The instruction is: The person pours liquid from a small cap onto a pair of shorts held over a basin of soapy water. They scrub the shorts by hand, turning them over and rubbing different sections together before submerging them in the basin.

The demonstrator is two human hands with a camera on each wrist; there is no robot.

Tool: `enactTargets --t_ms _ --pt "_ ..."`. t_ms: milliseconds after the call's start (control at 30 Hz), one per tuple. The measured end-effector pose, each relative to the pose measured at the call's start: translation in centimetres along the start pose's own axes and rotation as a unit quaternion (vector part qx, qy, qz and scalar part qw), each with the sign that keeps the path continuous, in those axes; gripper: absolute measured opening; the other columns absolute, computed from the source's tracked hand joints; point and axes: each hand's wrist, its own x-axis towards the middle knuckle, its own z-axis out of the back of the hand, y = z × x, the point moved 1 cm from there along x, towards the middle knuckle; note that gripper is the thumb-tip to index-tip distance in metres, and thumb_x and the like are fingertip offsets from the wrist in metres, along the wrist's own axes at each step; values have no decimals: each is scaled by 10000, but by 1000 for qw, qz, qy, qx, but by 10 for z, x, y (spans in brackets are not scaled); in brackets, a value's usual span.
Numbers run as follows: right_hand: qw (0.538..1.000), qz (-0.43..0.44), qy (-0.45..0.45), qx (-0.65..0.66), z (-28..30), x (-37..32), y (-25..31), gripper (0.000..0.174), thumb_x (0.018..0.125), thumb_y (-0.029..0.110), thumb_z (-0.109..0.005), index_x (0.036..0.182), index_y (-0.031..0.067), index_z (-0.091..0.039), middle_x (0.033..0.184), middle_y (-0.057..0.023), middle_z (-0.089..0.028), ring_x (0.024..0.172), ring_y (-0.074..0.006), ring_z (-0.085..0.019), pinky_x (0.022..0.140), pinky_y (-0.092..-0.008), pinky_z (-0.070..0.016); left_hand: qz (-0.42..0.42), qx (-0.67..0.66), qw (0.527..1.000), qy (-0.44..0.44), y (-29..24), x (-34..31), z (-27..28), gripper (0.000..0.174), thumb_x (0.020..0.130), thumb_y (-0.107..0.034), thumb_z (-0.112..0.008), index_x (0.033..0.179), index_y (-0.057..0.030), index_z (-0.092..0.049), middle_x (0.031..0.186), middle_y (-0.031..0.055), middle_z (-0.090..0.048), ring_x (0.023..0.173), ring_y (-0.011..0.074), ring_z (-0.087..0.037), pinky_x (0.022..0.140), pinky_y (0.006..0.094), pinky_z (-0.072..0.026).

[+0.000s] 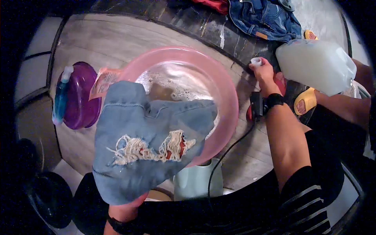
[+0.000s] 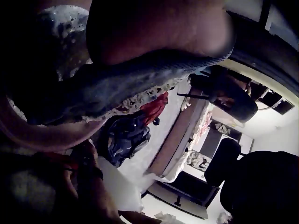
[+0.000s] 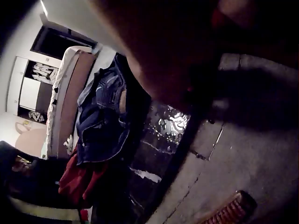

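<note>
The ripped blue jeans (image 1: 152, 125) were spread across the near-left rim of the pink basin (image 1: 229, 109), part of the cloth over the sudsy water (image 1: 180, 84) and the rest out toward the person's body. The left hand (image 1: 135, 201) went up under the denim on the basin's near side, apparently to prop the torn, frayed front so that it faced upward; its fingers were hidden by the cloth, so whether they gripped or lay slack could not be told. Holding the jeans over the basin probably let drips fall back inside. On the basin's right, the right hand (image 1: 264, 72) pinched a small white cap (image 1: 256, 61) between its fingers, well apart from the jeans, perhaps to hold it level. Just beyond that hand, farther right of the basin, was a whitish jug (image 1: 313, 64), near a second person's foot in a yellow slipper (image 1: 307, 101). Left of the basin stood a purple bowl (image 1: 84, 94) with a blue bottle (image 1: 60, 98) beside it, likely left there within reach, and a printed packet (image 1: 103, 82) rested against the basin's rim. Beyond the basin, dark jeans (image 1: 262, 19) and a red cloth (image 1: 213, 4) lay together, seemingly set aside from the water.
</note>
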Motion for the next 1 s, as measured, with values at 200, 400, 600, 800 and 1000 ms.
enactTargets --t_ms 200,400,600,800,1000 --pt "997 0 -30 -73 26 -7 9 600 735 324 -763 1246 78 -568 1121 -136 -660 1023 -297 -634 884 -370 -487 125 -548 826 -39 33 4 -21 535 976 -274 -426 1441 -68 -259 1456 113 -339 1307 258 -377 1109 381 -297" --pt "986 -45 -157 -46 35 -34 35 404 813 251 -657 1138 28 -567 1010 -216 -648 950 -337 -630 844 -421 -482 133 -666 733 -48 24 7 -16 545 960 -294 -447 1427 -73 -274 1443 108 -345 1298 261 -379 1100 390 -303" --pt "947 271 -119 -121 -6 -43 49 435 806 140 -578 1209 -7 -510 1166 -233 -561 1088 -384 -538 958 -407 -421 104 -644 758 -20 27 3 -14 552 914 -279 -518 1388 -75 -322 1396 99 -391 1266 259 -406 1077 396 -327" --pt "892 410 76 -172 -17 -48 45 511 800 126 -561 1279 -22 -459 1347 -251 -458 1216 -385 -469 1007 -421 -397 100 -297 948 -59 -19 1 1 535 778 -178 -708 1253 -85 -481 1227 78 -554 1131 252 -532 1000 415 -414" --pt "996 -16 80 -27 30 -48 32 251 831 254 -579 910 51 -704 829 -121 -703 764 -291 -680 727 -392 -527 -2 -431 902 -28 -29 12 3 608 741 -154 -750 1281 -68 -482 1241 100 -567 1129 265 -555 981 438 -443"
